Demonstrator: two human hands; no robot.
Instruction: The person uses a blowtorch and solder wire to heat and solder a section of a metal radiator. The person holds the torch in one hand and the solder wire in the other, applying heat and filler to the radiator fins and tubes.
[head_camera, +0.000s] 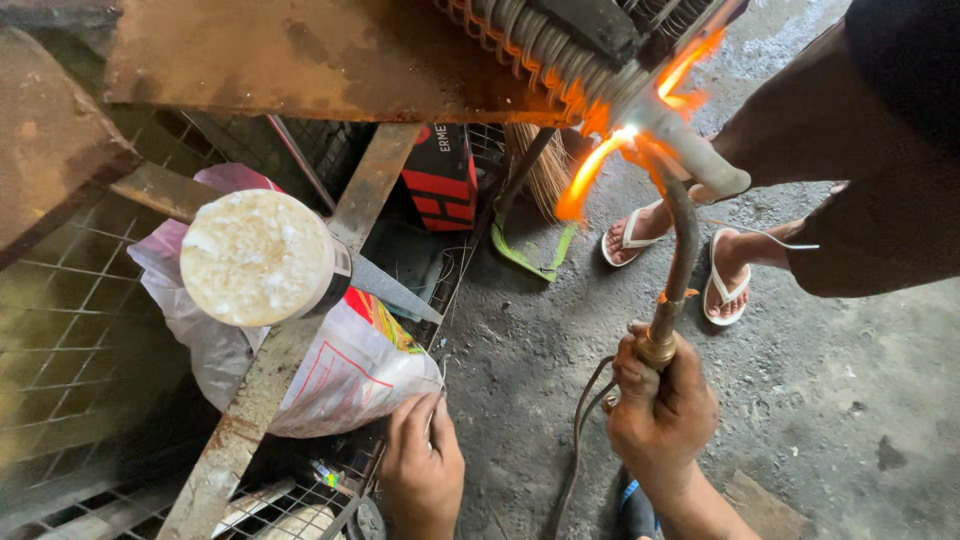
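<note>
Right hand (660, 405) nearest the lens, fist closed round the brass handle of a gas torch (678, 255), hoses trailing below the grip. Left hand (422, 465) lower centre, fingers curled onto the edge of a white plastic bag (340, 375). Largest item noted: rusted steel frame (300, 55) with wire mesh, upper left. Next, coiled condenser tubing (560, 55) at the top, torch flame (600, 160) playing on a white pipe bend (690, 150). White-capped canister (258, 258) resting on an angle bar. Another person's sandalled feet (680, 250) on the concrete floor (850, 400).
</note>
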